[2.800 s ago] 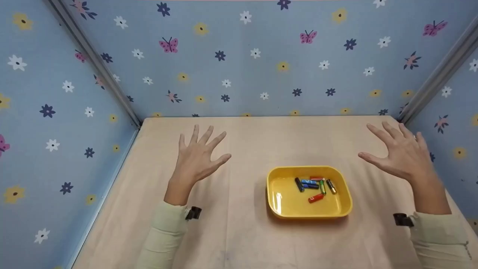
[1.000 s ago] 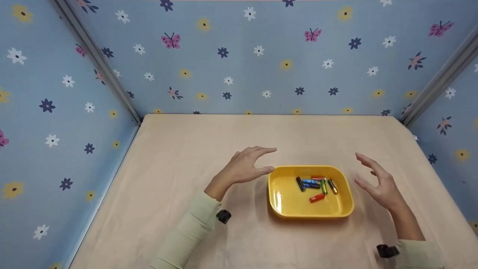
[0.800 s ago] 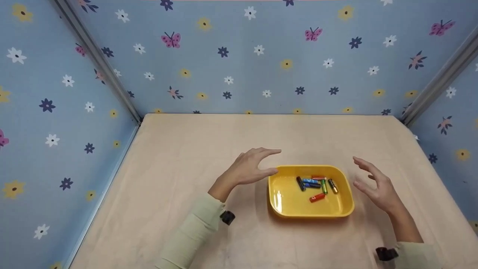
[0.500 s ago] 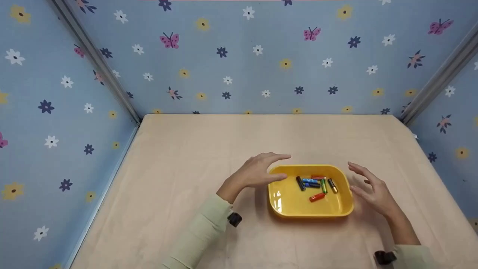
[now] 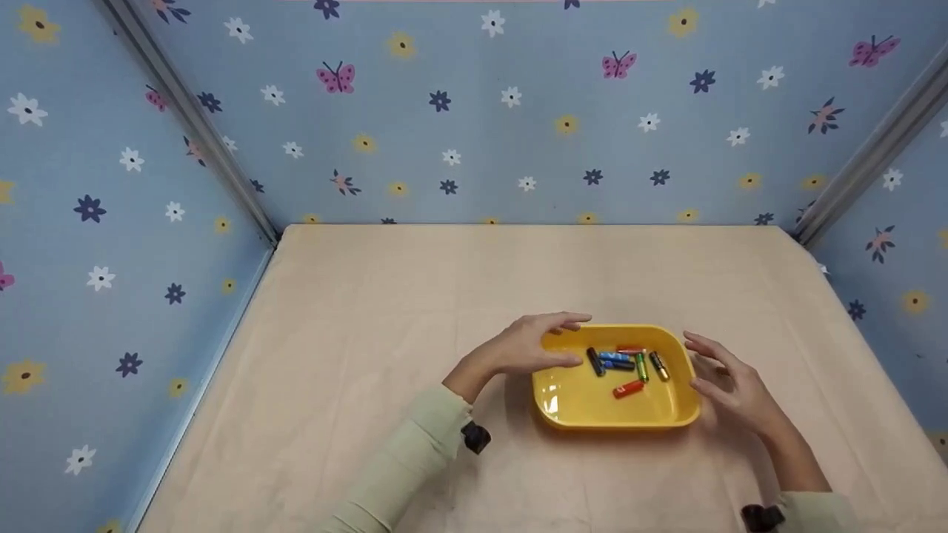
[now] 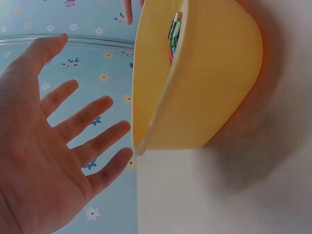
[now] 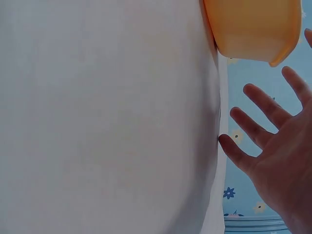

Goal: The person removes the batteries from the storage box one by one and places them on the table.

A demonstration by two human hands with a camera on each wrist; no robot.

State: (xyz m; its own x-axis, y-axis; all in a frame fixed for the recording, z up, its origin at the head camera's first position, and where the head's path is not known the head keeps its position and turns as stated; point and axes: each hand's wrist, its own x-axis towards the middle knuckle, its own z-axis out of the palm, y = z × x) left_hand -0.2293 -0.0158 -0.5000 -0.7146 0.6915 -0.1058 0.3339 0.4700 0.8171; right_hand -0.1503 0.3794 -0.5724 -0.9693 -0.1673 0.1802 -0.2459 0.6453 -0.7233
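Observation:
A yellow plastic tub (image 5: pixel 578 403) stands on the table, with several small batteries inside. Among these are a red battery (image 5: pixel 628 389), a green battery (image 5: pixel 641 368), a light blue battery (image 5: pixel 614 357) and a black-and-gold battery (image 5: pixel 659 366). My left hand (image 5: pixel 527 345) hovers over the tub's left rim, fingers spread and thumb reaching over the inside. In the left wrist view, the left palm (image 6: pixel 44 161) faces the tub wall and holds nothing. My right hand (image 5: pixel 737 389) is beside the right rim, fingers loosely bent, fingertips close to the edge.
The tub rests on a pale cloth-covered table (image 5: pixel 355 318). Blue flowered panels (image 5: pixel 474 111) rise at the back and both sides, with grey metal posts (image 5: pixel 185 111) at the corners. A black wrist strap (image 5: pixel 476 437) sits at the left sleeve.
Both hands have come down and inward from wide apart to either side of the tub. The left hand now overlaps its left rim. Tub and batteries have stayed in place.

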